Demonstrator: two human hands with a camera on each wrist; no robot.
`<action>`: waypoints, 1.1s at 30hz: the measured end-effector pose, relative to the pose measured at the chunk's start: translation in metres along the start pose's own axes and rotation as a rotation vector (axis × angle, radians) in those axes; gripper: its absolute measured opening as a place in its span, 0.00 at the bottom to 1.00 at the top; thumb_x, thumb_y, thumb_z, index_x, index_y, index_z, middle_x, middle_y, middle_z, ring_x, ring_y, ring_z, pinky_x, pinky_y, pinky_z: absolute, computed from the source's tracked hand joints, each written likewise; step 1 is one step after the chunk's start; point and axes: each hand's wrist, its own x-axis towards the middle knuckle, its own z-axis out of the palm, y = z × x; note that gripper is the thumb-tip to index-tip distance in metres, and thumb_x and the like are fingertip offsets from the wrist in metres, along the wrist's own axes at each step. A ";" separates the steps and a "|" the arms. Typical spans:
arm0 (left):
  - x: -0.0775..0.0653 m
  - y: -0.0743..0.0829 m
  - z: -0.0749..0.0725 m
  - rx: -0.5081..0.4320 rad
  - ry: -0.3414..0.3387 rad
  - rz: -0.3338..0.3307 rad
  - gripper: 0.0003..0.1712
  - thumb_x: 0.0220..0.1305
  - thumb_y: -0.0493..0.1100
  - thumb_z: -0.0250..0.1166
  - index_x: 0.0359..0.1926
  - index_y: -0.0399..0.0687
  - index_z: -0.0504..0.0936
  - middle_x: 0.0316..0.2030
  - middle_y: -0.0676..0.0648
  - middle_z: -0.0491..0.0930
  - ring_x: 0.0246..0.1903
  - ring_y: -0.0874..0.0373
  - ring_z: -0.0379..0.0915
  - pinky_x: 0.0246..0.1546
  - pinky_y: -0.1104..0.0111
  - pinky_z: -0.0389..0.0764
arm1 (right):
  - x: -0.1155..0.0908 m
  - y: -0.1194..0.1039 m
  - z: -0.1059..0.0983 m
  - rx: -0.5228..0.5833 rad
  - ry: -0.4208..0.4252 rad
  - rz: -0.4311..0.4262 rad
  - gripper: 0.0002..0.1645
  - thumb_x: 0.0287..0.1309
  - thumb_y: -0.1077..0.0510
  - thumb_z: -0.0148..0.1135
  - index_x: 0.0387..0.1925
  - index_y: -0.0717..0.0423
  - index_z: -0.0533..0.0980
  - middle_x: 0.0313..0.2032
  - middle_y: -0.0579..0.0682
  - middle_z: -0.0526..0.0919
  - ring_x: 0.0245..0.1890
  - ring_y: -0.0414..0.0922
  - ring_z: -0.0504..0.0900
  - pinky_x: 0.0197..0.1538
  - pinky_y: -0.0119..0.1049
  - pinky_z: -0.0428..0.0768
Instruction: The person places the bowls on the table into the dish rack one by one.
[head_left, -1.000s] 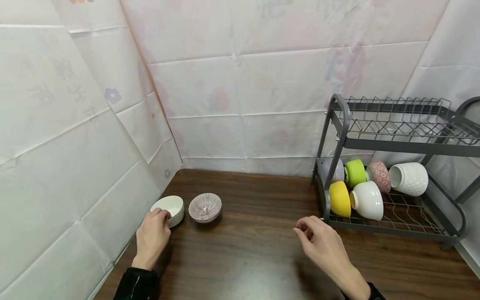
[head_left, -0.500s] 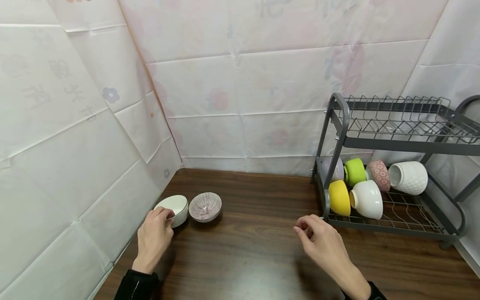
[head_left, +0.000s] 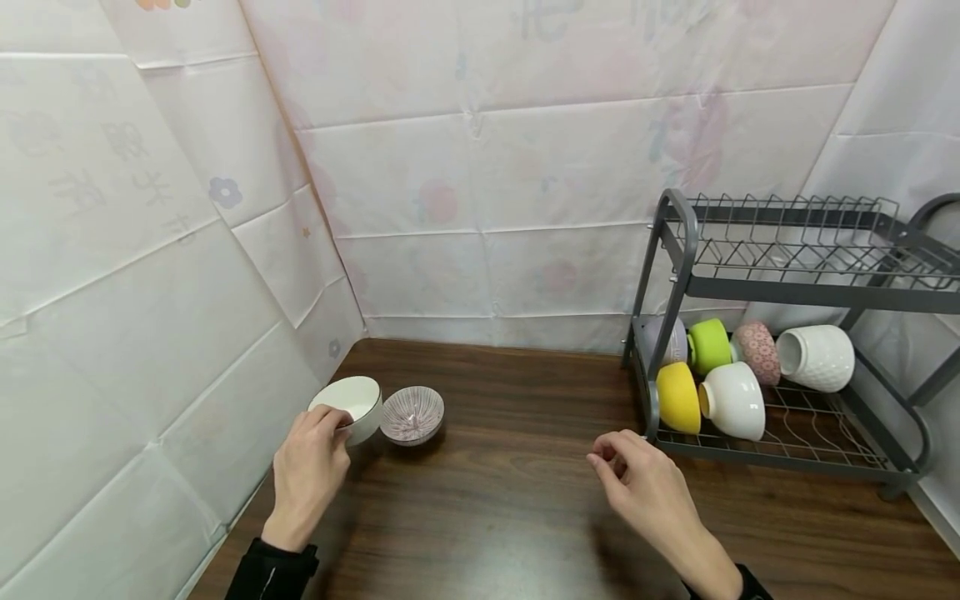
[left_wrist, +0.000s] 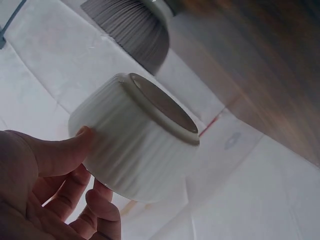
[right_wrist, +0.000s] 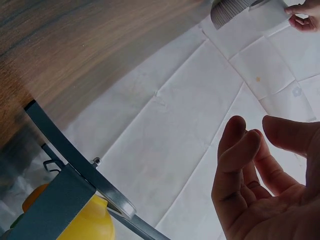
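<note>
My left hand pinches the near rim of a white ribbed bowl, thumb on its outer wall and fingers at the rim. In the left wrist view this bowl shows its side and foot ring, raised off the table. Just right of it a bowl with thin dark stripes stands upright on the table; whether the two touch I cannot tell. Over the table in front of the rack my right hand hovers, fingers loosely curled. The right wrist view shows nothing between that hand's thumb and fingers.
A dark two-tier dish rack stands at the right. Its lower tier carries several bowls and cups, including a yellow bowl and a white bowl in front. White sheeting covers the walls behind and left of the wooden table.
The left hand has shifted the white bowl rightward, closer to the striped bowl, and raised it off the table. The right hand has stayed still.
</note>
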 end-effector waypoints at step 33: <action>0.024 0.069 0.023 -0.166 -0.030 0.135 0.17 0.47 0.23 0.78 0.33 0.45 0.86 0.36 0.51 0.82 0.39 0.50 0.79 0.27 0.55 0.83 | 0.004 0.004 -0.009 -0.003 0.051 -0.037 0.15 0.54 0.65 0.80 0.35 0.44 0.82 0.31 0.33 0.77 0.26 0.29 0.74 0.29 0.30 0.78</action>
